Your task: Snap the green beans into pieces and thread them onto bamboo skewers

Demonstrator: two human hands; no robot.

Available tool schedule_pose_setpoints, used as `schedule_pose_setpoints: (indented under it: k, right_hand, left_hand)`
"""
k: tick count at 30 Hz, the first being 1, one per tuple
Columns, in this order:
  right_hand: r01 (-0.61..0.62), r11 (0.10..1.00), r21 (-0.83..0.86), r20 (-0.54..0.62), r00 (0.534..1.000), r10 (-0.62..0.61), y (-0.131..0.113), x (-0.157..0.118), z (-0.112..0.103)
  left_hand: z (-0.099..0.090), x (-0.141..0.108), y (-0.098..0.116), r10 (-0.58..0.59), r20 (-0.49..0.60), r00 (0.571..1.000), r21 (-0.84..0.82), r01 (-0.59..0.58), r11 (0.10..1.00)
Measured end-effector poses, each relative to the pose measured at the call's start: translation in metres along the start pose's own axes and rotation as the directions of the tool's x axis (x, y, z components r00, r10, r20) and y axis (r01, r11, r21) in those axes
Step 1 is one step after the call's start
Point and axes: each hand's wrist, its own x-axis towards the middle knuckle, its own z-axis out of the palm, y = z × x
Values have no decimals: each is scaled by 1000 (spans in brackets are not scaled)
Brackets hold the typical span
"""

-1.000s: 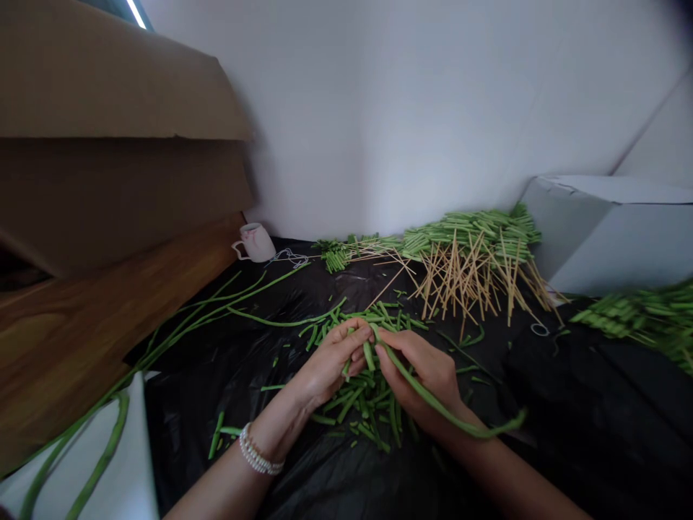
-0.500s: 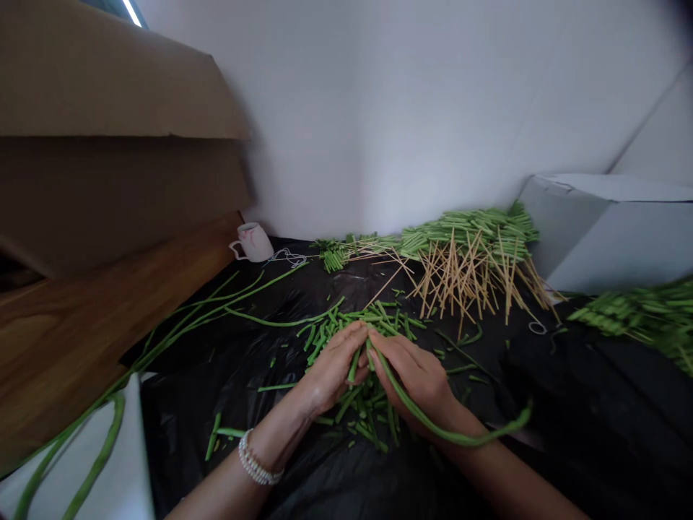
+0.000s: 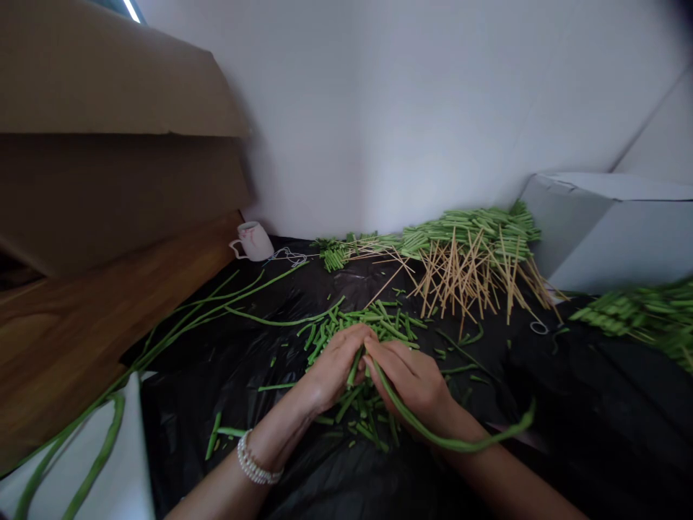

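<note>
1. Left hand (image 3: pixel 333 368): fingers curled in a narrow grip around a short green bean stub (image 3: pixel 354 368), directly above the pile of cut bean pieces (image 3: pixel 362 412). A pearl-bead bracelet (image 3: pixel 254 462) sat on the wrist.
2. Right hand (image 3: pixel 411 383): narrow grip on a yardlong bean (image 3: pixel 449 440), which ran beneath the palm and curved out to the right of the pile.
3. The hands touched at the fingers, over the pile's far half. Fingers hid the point where stub and long bean met, so I could not tell whether they were one pod.
4. The pile lay loose and crisscrossed on a black plastic sheet (image 3: pixel 303 477), with stray pieces scattered around it.
5. Beyond the pile: bamboo skewers (image 3: pixel 465 274) in a crossed heap, against a bank of cut bean lengths (image 3: pixel 465 235).
6. Right of the pile: another mass of cut bean lengths (image 3: pixel 639 310), partly blurred, and a white box (image 3: pixel 606 238) farther back.
7. Left of the pile: whole yardlong beans (image 3: pixel 216 303) trailing across a wooden board (image 3: pixel 81 310), under a cardboard box flap (image 3: pixel 108 87).
8. Far left of the pile, by the wall: a white mug (image 3: pixel 253 241).
</note>
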Motion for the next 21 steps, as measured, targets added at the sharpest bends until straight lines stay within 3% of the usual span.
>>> schedule_pose_setpoints:
  k: [6, 9, 11, 13, 15, 18, 21]
  right_hand:
    - [-11, 999, 30, -17, 1000, 12, 0, 2, 3]
    - [-142, 979, 146, -18, 989, 146, -3, 7, -2]
    - [-327, 911, 251, -15, 940, 342, -4, 11, -8]
    - [-522, 777, 353, 18, 834, 552, -4, 15, -15]
    - [-637, 625, 452, 91, 729, 678, -4, 19, -19]
    - [-690, 461, 557, 222, 659, 719, -3, 22, -19]
    - [-711, 410, 571, 290, 642, 710, -3, 25, -16]
  left_hand:
    - [-2, 2, -4, 11, 19, 1000, -40, -10, 999]
    - [-6, 4, -4, 28, 49, 998, -84, -24, 996]
    - [-10, 6, -1, 22, 70, 997, -142, -12, 990]
    - [-15, 9, 3, 9, 85, 996, -230, 11, 973]
    - [-18, 10, 6, 6, 69, 998, -286, 14, 958]
    - [-19, 10, 6, 18, 36, 999, -217, -10, 976]
    - [-17, 6, 2, 6, 86, 996, -22, -4, 1000]
